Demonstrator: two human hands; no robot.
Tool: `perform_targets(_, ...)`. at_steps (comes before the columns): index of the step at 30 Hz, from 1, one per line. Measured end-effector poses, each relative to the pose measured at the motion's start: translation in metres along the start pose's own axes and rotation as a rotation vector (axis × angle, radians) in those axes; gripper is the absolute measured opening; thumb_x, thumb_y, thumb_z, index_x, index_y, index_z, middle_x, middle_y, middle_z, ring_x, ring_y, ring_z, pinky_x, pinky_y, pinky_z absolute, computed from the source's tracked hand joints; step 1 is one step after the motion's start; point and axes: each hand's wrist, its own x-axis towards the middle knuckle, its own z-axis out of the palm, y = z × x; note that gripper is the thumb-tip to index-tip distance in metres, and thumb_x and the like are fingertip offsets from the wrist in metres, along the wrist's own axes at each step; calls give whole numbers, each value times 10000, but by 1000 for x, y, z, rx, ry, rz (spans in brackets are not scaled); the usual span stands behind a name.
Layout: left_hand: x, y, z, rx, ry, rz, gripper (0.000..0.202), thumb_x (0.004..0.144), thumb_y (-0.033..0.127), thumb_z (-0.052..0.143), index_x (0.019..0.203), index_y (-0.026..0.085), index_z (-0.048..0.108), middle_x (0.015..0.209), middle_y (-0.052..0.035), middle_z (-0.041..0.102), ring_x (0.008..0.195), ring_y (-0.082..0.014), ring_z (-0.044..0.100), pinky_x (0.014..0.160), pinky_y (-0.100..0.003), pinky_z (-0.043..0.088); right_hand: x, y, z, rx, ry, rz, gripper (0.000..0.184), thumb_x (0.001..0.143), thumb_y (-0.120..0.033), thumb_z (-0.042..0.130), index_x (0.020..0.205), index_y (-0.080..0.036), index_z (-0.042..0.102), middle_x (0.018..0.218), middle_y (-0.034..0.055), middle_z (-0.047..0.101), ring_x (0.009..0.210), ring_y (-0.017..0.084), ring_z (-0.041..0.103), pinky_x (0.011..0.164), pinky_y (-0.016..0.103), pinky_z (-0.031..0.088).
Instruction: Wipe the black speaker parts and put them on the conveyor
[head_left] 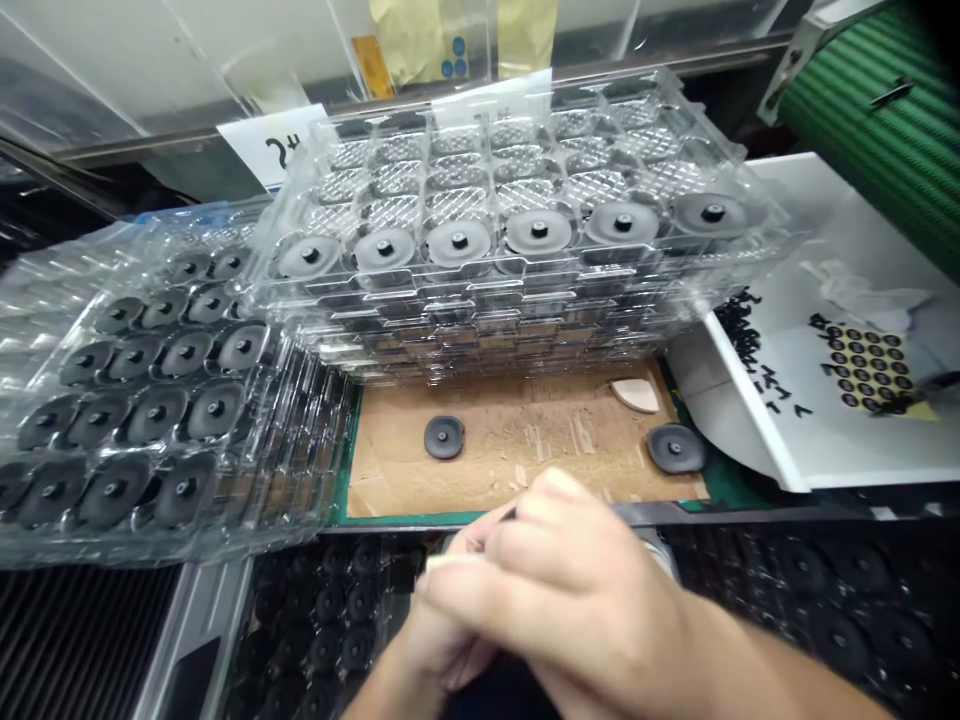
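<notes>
My right hand (577, 590) is closed and lies over my left hand (439, 635), just in front of the cardboard sheet (517, 470). My left hand is closed too, its fingers mostly hidden under the right. A small dark bit shows between the fingers, but what they hold is hidden. On the cardboard lie a round dark grey disc (444, 437) with a raised centre and, at the right end, a second grey disc (676, 448). Near that one rests a pale, leaf-shaped piece (635, 394).
Behind the cardboard stands a stack of clear plastic trays (487, 300), its front row holding grey discs. More filled trays (150, 400) are stacked at left. The white bin (825, 450) at right holds small black pieces and a sheet of round black dots (868, 367). A green belt (885, 120) hangs above.
</notes>
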Motion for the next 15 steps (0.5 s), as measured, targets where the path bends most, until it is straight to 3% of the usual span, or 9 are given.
perform_targets(2, -1, 0, -5, -63, -20, -1, 583, 512, 463, 795, 1030, 226, 669, 1029, -78, 694, 957, -270, 636, 798, -319, 524, 0, 21, 6, 83, 116, 143, 222, 882, -198, 439, 975, -202, 640, 808, 20, 677, 718, 139, 584, 690, 288, 413)
perform_targets(4, -3, 1, -11, -144, -25, -2, 550, 577, 395, 785, 1074, 212, 639, 1104, -84, 666, 963, -251, 643, 779, -281, 525, -7, 51, 15, 136, 272, 462, 199, 859, -243, 486, 987, -207, 633, 982, 39, 680, 879, 160, 611, 773, 290, 452)
perform_targets(6, -4, 2, -17, -209, -2, 7, 514, 624, 348, 767, 1096, 208, 622, 1166, -88, 634, 1004, -250, 629, 816, -280, 512, -24, 77, 31, 177, 249, 701, 253, 859, -288, 465, 1029, -181, 618, 1090, 67, 656, 1006, 187, 596, 861, 323, 459)
perform_targets(8, -4, 3, -23, -245, 30, 24, 521, 632, 367, 751, 1105, 197, 616, 1199, -98, 613, 1041, -257, 610, 868, -301, 492, -47, 91, 53, 201, 119, 771, 306, 863, -314, 432, 1042, -157, 624, 1094, 88, 660, 1024, 205, 601, 891, 355, 462)
perform_targets(11, -1, 2, -31, -280, 69, 40, 545, 650, 407, 721, 1130, 178, 602, 1236, -118, 588, 1072, -265, 590, 912, -325, 468, -79, 91, 80, 207, 6, 800, 316, 839, -325, 460, 1019, -144, 646, 975, 92, 705, 831, 216, 666, 758, 369, 527)
perform_targets(13, 0, 2, -34, -285, 89, 44, 539, 682, 394, 701, 1162, 180, 581, 1231, -124, 591, 1083, -263, 582, 931, -336, 454, -86, 84, 82, 192, -8, 832, 323, 834, -325, 470, 1041, -140, 636, 952, 93, 710, 761, 215, 669, 705, 372, 537)
perform_targets(15, 2, 1, -35, -279, 98, 49, 549, 701, 371, 695, 1201, 191, 552, 1204, -125, 608, 1075, -259, 588, 938, -351, 450, -76, 73, 69, 168, 54, 841, 315, 847, -325, 465, 1053, -145, 623, 1005, 95, 694, 842, 218, 659, 747, 366, 525)
